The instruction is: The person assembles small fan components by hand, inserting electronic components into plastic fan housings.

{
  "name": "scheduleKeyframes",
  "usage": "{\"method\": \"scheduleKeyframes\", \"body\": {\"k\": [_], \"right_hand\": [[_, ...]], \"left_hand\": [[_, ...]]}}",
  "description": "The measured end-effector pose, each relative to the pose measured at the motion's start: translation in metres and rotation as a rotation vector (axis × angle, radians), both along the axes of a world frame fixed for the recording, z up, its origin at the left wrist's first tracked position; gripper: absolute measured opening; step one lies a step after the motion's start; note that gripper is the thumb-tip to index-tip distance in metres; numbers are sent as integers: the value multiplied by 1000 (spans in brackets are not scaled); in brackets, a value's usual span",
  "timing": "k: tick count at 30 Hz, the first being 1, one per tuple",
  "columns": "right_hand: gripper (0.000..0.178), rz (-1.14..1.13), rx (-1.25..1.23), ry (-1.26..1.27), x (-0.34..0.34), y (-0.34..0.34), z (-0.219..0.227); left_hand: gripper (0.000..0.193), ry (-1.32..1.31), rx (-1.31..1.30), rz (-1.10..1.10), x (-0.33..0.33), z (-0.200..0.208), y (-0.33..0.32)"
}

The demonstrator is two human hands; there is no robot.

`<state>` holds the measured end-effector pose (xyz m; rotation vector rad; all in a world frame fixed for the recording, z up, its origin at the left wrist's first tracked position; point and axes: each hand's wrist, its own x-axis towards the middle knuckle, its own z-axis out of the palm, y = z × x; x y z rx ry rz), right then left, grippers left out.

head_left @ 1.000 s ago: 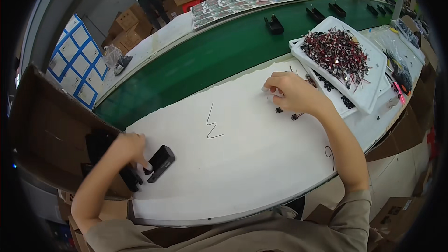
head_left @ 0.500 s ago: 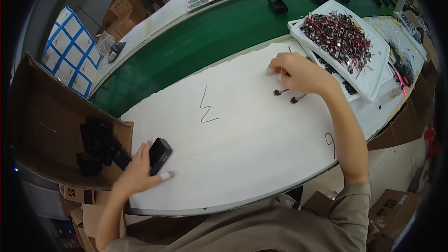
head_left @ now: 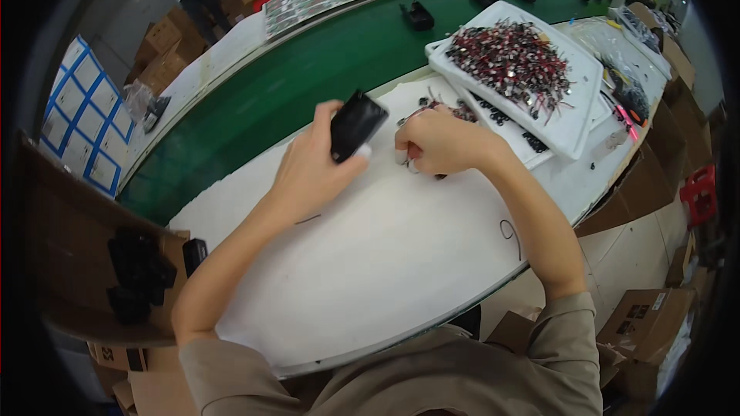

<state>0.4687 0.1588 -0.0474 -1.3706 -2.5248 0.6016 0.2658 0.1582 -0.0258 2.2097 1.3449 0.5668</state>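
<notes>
A person's two bare hands work over a white-topped counter point(head_left: 370, 285). The left hand point(head_left: 307, 171) has its grip closed around a black rectangular plastic housing point(head_left: 358, 125), held tilted above the counter's far side, near a green conveyor belt point(head_left: 223, 139). The right hand point(head_left: 451, 141), just to the right of that housing, is curled with thumb and fingertips drawn close together; whether its grip pinches anything, I cannot tell. Small wired components point(head_left: 462, 111) lie just beyond the right hand. To the right, a white foam tray point(head_left: 580, 127) bears a heap of red-and-black wired parts point(head_left: 509, 65). At far left, an open cardboard box point(head_left: 65, 304) contains dark parts point(head_left: 139, 273), and a second black housing point(head_left: 194, 256) is between the box and the left forearm. More black housings point(head_left: 418, 17) sit on the belt.
</notes>
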Motion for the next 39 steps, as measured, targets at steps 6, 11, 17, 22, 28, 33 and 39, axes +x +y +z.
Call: {"method": "scheduleKeyframes", "body": {"k": [6,11,17,22,28,33,39], "right_hand": [[17,-78,118,453,22,7,19],[14,-80,58,768,38,11,22],[11,-305,128,1084,31,18,23],[18,-235,385,908,14,15,14],[37,-196,434,969,2,10,17],[37,-337,542,741,-1,13,11],[37,-361,524,686,-2,12,8]], "left_hand": [[53,-324,131,-94,44,-17,59],[48,-444,48,-191,44,8,73],[55,-762,-134,-275,35,7,75],[50,-1044,-666,-142,45,-8,68],[45,-1079,-995,-244,48,-8,61],[39,-1036,-1023,-251,48,-9,58],[37,-944,-1012,-240,50,-8,54]]}}
